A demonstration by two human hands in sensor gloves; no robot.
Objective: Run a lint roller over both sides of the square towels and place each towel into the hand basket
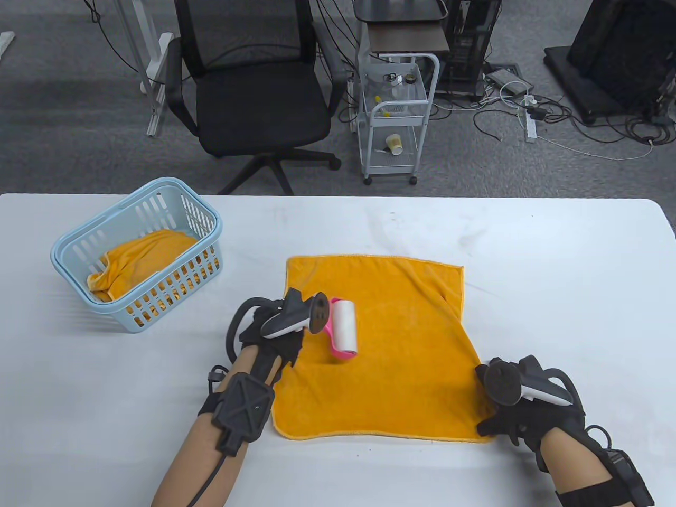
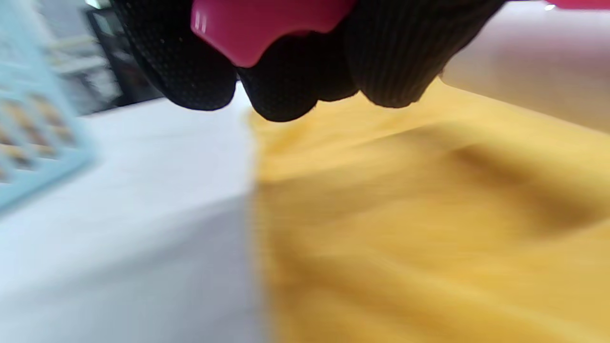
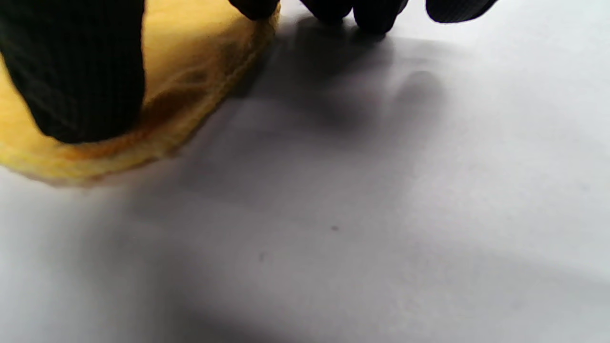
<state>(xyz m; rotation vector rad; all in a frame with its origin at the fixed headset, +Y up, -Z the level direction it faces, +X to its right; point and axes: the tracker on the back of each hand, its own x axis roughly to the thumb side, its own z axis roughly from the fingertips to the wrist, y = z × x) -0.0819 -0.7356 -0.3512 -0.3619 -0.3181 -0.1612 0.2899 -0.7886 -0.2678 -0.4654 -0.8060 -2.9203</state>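
An orange square towel (image 1: 380,348) lies spread flat on the white table (image 1: 554,264). My left hand (image 1: 274,330) grips the pink handle (image 2: 257,24) of the lint roller (image 1: 343,330), whose white roll rests on the towel's left half. My right hand (image 1: 507,417) presses on the towel's near right corner (image 3: 167,119), thumb on the cloth and fingertips (image 3: 371,14) on the table beside it. A light blue hand basket (image 1: 137,253) stands at the table's left and holds another orange towel (image 1: 142,259).
Beyond the table's far edge are a black office chair (image 1: 253,95) and a white wire trolley (image 1: 396,116) on the carpet. Cables lie on the floor at the back right.
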